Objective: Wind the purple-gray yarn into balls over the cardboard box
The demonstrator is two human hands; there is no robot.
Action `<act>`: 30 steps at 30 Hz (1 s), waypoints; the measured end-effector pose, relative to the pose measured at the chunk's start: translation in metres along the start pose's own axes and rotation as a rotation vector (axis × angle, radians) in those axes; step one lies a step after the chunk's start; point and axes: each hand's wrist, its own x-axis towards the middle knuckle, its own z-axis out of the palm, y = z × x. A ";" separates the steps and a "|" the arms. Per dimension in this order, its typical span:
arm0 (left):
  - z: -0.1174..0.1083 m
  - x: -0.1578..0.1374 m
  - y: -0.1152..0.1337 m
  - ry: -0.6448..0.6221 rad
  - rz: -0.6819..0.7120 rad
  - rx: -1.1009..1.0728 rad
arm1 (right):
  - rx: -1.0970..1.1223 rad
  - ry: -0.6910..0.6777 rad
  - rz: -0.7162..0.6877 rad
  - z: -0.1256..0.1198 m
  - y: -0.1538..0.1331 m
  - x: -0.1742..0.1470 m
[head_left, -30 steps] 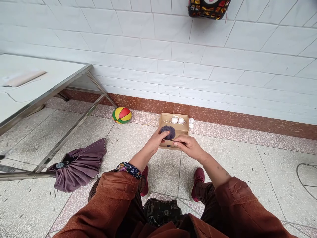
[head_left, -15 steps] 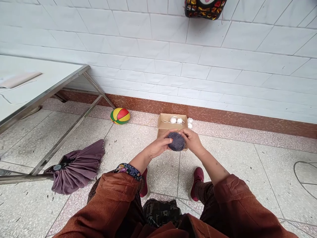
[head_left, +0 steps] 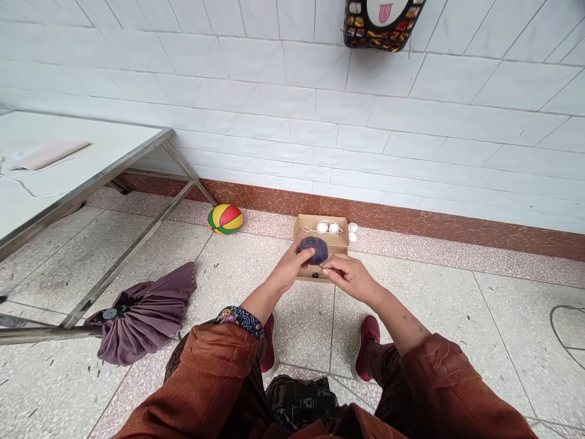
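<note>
My left hand (head_left: 290, 268) is closed round a grey-purple ball of yarn (head_left: 314, 250), thumb across its face. Just to the right and below the ball, my right hand (head_left: 350, 278) is pinched on what looks like a dark strand of the same yarn. Beneath both hands an open cardboard box (head_left: 300, 223) sits on the floor, partly hidden by them. At its far side lie two white balls of string (head_left: 322, 226) with loose ends. A small dark object (head_left: 315, 275) shows in the near part of the box; its kind is unclear.
More small white balls (head_left: 353, 230) lie right of the box by the wall. A coloured ball (head_left: 225, 219) rests near the leg of a metal-framed table (head_left: 114, 131) at left. A folded purple umbrella (head_left: 146, 317) lies below it. A patterned bag (head_left: 384, 27) hangs on the wall.
The yarn ball has shifted slightly left and turned in my left hand. My right hand has moved from the ball's upper edge down to its lower right, fingers pinched.
</note>
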 end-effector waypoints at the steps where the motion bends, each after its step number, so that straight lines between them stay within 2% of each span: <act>1: 0.001 -0.001 0.000 -0.022 -0.005 0.064 | -0.006 0.009 -0.018 -0.002 -0.002 0.000; 4: 0.008 -0.008 -0.002 -0.177 -0.024 0.101 | -0.022 0.087 -0.050 -0.003 -0.005 0.002; 8: 0.018 -0.017 -0.007 -0.317 -0.122 -0.070 | -0.022 0.194 -0.027 -0.001 -0.003 0.001; 10: 0.020 -0.020 -0.009 -0.316 -0.108 -0.055 | -0.020 0.223 0.011 0.000 -0.002 0.000; 14: 0.021 -0.022 -0.004 -0.238 0.044 0.115 | 0.017 0.244 0.061 -0.002 -0.001 -0.001; 17: 0.021 -0.026 0.003 -0.220 0.083 0.135 | 0.075 0.286 0.090 -0.006 -0.001 -0.001; 20: 0.021 -0.031 0.007 -0.222 0.084 0.106 | 0.139 0.335 0.168 -0.008 0.002 -0.001; 24: 0.018 -0.038 0.007 -0.291 0.105 0.001 | 0.164 0.349 0.218 -0.005 0.007 0.000; 30: 0.013 -0.046 0.006 -0.293 0.062 -0.217 | 0.200 0.353 0.239 0.019 0.008 0.003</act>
